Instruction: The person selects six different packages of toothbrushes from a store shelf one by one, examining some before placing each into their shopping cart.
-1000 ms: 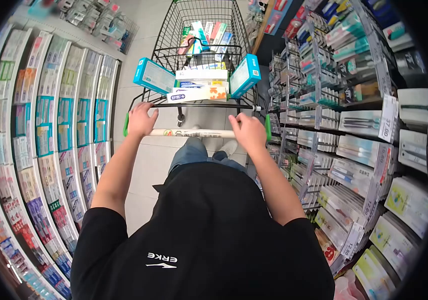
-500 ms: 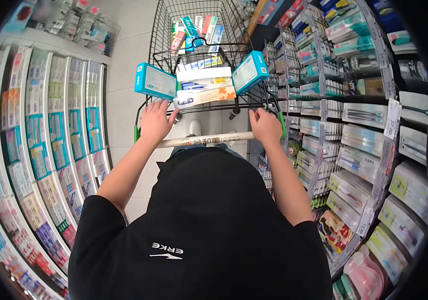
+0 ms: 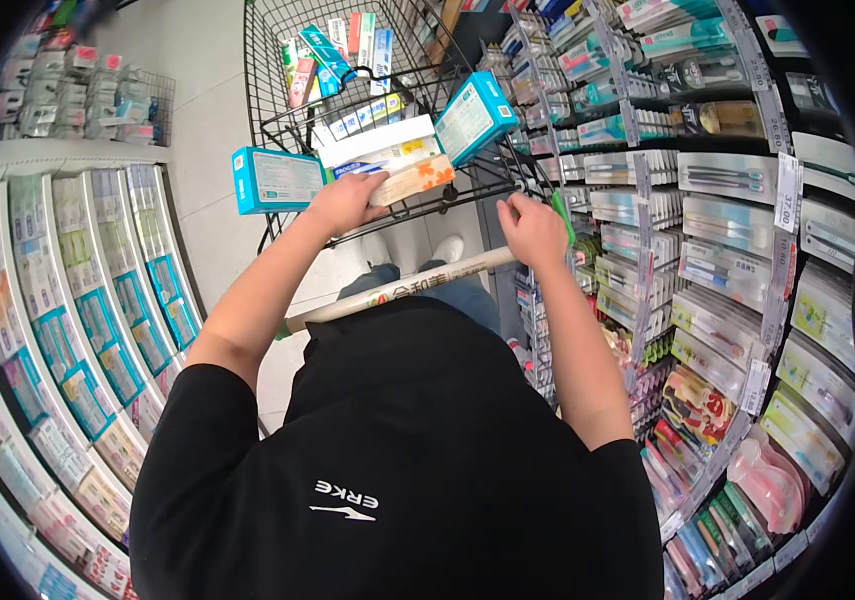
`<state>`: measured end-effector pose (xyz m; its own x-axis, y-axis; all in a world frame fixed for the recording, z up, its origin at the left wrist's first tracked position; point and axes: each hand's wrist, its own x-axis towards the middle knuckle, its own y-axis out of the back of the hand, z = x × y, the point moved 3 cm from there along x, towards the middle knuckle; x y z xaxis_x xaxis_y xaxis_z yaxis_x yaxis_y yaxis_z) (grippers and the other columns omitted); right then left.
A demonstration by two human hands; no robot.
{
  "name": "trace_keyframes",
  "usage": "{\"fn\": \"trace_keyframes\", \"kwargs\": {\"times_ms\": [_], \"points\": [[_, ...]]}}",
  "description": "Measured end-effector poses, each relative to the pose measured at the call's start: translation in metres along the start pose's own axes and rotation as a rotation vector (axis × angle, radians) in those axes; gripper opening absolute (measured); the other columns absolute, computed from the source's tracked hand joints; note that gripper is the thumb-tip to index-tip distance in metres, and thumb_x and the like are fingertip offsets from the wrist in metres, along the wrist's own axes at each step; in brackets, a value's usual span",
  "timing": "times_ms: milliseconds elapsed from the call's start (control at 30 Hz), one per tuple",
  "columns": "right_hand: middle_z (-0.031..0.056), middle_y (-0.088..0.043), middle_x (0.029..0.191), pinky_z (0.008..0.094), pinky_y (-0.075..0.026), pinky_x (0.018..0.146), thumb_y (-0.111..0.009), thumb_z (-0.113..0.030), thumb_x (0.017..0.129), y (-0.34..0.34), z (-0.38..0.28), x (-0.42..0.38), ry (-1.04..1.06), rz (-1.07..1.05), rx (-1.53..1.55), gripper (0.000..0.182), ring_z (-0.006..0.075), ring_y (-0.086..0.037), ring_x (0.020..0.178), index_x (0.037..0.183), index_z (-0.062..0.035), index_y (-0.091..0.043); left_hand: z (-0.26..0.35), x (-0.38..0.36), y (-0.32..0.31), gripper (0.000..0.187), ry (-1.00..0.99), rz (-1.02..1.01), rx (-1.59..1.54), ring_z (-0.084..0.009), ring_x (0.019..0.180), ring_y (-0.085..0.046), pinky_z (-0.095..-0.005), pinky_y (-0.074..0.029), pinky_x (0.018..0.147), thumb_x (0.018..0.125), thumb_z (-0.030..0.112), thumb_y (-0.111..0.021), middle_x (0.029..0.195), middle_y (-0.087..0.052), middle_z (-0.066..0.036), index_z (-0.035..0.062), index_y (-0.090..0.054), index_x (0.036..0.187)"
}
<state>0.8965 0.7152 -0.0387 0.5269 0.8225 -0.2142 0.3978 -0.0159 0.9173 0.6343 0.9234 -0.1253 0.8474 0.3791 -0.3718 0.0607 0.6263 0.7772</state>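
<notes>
My left hand (image 3: 350,205) is on the near end of a white box with orange flowers (image 3: 418,180), its fingers curled over the box's left part. This box lies in the upper part of a black wire shopping cart (image 3: 263,55), among other toothpaste boxes. My right hand (image 3: 534,232) is closed round the right end of the cart's cream handle bar (image 3: 448,275). A teal box (image 3: 283,181) stands at the left of the stack and another teal box (image 3: 476,118) at the right. More colourful boxes (image 3: 328,62) lie deeper in the cart.
Shelves of boxed goods (image 3: 78,330) line the left side. Hanging packs of toothbrushes (image 3: 728,255) fill the rack close on the right. A wire basket of packets (image 3: 98,95) is at the upper left. Both shoes show on the tiled floor (image 3: 210,120) below the cart.
My left hand has left the area by the handle and moved up and right onto the flowered box. The cart now sits tilted and further left in view. My right hand stays on the bar.
</notes>
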Motion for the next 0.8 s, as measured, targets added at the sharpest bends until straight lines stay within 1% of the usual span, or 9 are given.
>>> {"fn": "trace_keyframes", "kwargs": {"times_ms": [33, 67, 167, 300, 433, 633, 700, 733, 800], "points": [[0.0140, -0.075, 0.083, 0.0515, -0.054, 0.069, -0.065, -0.042, 0.098, -0.001, 0.001, 0.000, -0.012, -0.004, 0.000, 0.034, 0.0391, -0.072, 0.079, 0.086, -0.0109, -0.070, 0.000, 0.001, 0.003, 0.067, -0.009, -0.022, 0.007, -0.0407, 0.118, -0.066, -0.0493, -0.055, 0.099, 0.096, 0.037, -0.074, 0.126, -0.070, -0.022, 0.0111, -0.049, 0.153], [0.0135, -0.075, 0.082, 0.0512, -0.054, 0.069, -0.065, -0.042, 0.098, -0.001, 0.002, 0.000, -0.016, -0.014, 0.005, 0.033, 0.0389, -0.072, 0.079, 0.086, -0.0111, -0.070, 0.002, 0.001, 0.006, 0.059, -0.031, -0.006, 0.047, -0.0391, 0.106, -0.071, -0.0507, -0.059, 0.089, 0.095, 0.036, -0.072, 0.113, -0.074, -0.020, 0.0088, -0.053, 0.144], [0.0127, -0.074, 0.080, 0.0510, -0.054, 0.068, -0.066, -0.040, 0.098, 0.000, 0.000, -0.001, -0.031, -0.021, 0.013, 0.032, 0.0386, -0.072, 0.077, 0.087, -0.0116, -0.072, 0.001, 0.007, 0.013, 0.062, -0.003, -0.095, 0.098, -0.0408, 0.098, -0.072, -0.0509, -0.058, 0.087, 0.093, 0.036, -0.074, 0.107, -0.075, -0.021, 0.0107, -0.054, 0.146], [0.0139, -0.074, 0.080, 0.0514, -0.054, 0.069, -0.065, -0.041, 0.099, 0.001, 0.000, -0.001, -0.028, -0.018, 0.003, 0.032, 0.0384, -0.072, 0.077, 0.087, -0.0117, -0.072, 0.000, 0.014, 0.010, 0.062, -0.041, -0.097, 0.166, -0.0401, 0.096, -0.073, -0.0506, -0.058, 0.085, 0.092, 0.037, -0.075, 0.104, -0.075, -0.020, 0.0108, -0.055, 0.145], [0.0147, -0.074, 0.081, 0.0516, -0.055, 0.070, -0.064, -0.041, 0.099, 0.002, -0.002, -0.002, -0.030, -0.020, -0.013, 0.032, 0.0388, -0.072, 0.078, 0.087, -0.0119, -0.072, 0.003, 0.014, 0.012, 0.063, -0.035, -0.135, 0.131, -0.0393, 0.103, -0.072, -0.0497, -0.058, 0.089, 0.090, 0.037, -0.077, 0.115, -0.074, -0.019, 0.0117, -0.056, 0.145], [0.0155, -0.075, 0.082, 0.0523, -0.055, 0.070, -0.064, -0.042, 0.099, -0.003, -0.002, -0.004, -0.039, -0.019, -0.009, 0.033, 0.0392, -0.073, 0.079, 0.087, -0.0121, -0.071, -0.006, 0.000, 0.007, 0.067, -0.127, 0.009, -0.020, -0.0396, 0.122, -0.065, -0.0491, -0.054, 0.101, 0.094, 0.045, -0.075, 0.132, -0.068, -0.019, 0.0128, -0.055, 0.149], [0.0156, -0.075, 0.082, 0.0525, -0.055, 0.071, -0.064, -0.042, 0.099, -0.002, -0.003, -0.006, -0.042, -0.016, -0.011, 0.034, 0.0392, -0.073, 0.079, 0.087, -0.0121, -0.071, -0.013, -0.003, 0.002, 0.064, -0.063, 0.124, -0.016, -0.0401, 0.129, -0.062, -0.0481, -0.051, 0.107, 0.101, 0.053, -0.066, 0.139, -0.066, -0.019, 0.0155, -0.055, 0.152], [0.0158, -0.075, 0.082, 0.0528, -0.055, 0.071, -0.064, -0.043, 0.099, -0.002, -0.004, -0.006, -0.041, -0.014, -0.010, 0.034, 0.0394, -0.073, 0.079, 0.087, -0.0121, -0.072, -0.018, -0.001, -0.006, 0.064, -0.063, 0.127, -0.015, -0.0401, 0.129, -0.062, -0.0481, -0.051, 0.107, 0.101, 0.053, -0.066, 0.139, -0.066, -0.019, 0.0155, -0.055, 0.152], [0.0160, -0.075, 0.082, 0.0531, -0.055, 0.071, -0.064, -0.043, 0.099, -0.004, -0.004, -0.007, -0.036, -0.007, -0.006, 0.034, 0.0396, -0.073, 0.080, 0.087, -0.0122, -0.072, -0.026, 0.001, -0.011, 0.066, 0.084, 0.033, -0.106, -0.0416, 0.129, -0.062, -0.0487, -0.051, 0.107, 0.104, 0.060, -0.056, 0.141, -0.066, -0.020, 0.0145, -0.056, 0.152]]}}
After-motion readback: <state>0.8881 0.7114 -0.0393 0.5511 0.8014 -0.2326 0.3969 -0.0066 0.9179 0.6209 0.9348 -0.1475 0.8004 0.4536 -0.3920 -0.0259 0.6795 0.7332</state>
